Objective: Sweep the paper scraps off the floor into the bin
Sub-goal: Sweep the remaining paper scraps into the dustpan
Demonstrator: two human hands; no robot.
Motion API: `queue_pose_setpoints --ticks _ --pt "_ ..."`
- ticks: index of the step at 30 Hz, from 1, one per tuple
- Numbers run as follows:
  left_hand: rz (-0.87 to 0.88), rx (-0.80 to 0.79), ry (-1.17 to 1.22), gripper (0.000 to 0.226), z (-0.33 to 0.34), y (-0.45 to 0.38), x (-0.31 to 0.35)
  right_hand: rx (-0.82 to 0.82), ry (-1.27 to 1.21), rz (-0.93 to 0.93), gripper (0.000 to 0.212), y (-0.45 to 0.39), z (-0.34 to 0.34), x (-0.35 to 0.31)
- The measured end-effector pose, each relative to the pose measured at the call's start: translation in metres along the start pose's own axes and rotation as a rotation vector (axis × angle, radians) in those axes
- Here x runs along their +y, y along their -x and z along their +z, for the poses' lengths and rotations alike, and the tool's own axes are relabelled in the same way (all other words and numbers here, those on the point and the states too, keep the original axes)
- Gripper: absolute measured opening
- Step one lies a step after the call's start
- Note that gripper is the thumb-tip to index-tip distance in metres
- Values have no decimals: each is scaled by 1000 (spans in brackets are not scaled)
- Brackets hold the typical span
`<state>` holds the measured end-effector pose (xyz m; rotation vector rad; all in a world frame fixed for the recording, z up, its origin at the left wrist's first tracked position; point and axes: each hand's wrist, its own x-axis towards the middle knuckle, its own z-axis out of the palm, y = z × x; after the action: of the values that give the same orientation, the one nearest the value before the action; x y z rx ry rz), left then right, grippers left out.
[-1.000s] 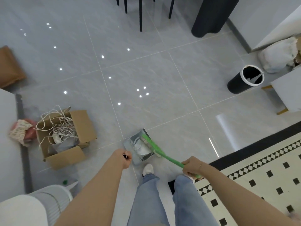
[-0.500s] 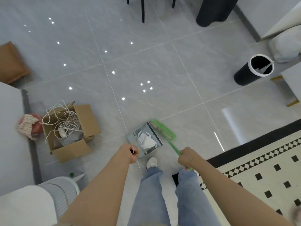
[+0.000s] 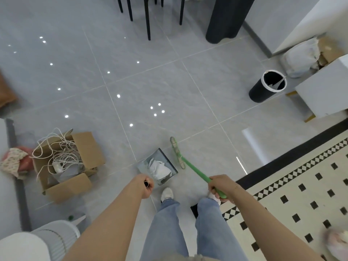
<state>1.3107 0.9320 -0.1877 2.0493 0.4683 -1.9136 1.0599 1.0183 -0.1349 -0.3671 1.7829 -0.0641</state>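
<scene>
Paper scraps (image 3: 161,169) lie in the dustpan (image 3: 157,167) on the floor, near the feet. Left hand (image 3: 146,188) grips its upright handle; right hand (image 3: 221,186) grips the green broom (image 3: 188,164). Bin (image 3: 268,88) stands well apart, far right, nearer the right arm.

So the grey metal dustpan (image 3: 157,167) sits on the grey tiled floor (image 3: 160,87) right in front of the person's feet, with crumpled white paper scraps (image 3: 160,167) inside it. The green plastic broom (image 3: 185,162) is just to its right, head on the floor. The open brown cardboard box (image 3: 75,164) full of white cord is off to the left. The black cylindrical bin with a white rim (image 3: 267,86) stands well away, far right. The black-and-cream patterned rug (image 3: 301,185) lies at near right.
</scene>
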Motion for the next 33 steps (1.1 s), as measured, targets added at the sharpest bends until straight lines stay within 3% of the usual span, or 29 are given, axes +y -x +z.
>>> queue_pose_setpoints --ticks 5,8,15,23,33 --pt "31 -164 53 37 27 44 -11 -2 -362 24 6 21 -1 1" --pt "39 -257 85 38 47 68 -17 11 -589 -31 13 36 -19 4" --pt "55 -372 -34 32 73 125 -39 50 -834 -95 4 83 -65 14" --pt "117 -466 -106 35 104 167 -45 131 -949 -176 5 118 -122 23" --pt "178 -555 -107 29 145 207 -44 112 -1082 -275 5 130 -184 37"
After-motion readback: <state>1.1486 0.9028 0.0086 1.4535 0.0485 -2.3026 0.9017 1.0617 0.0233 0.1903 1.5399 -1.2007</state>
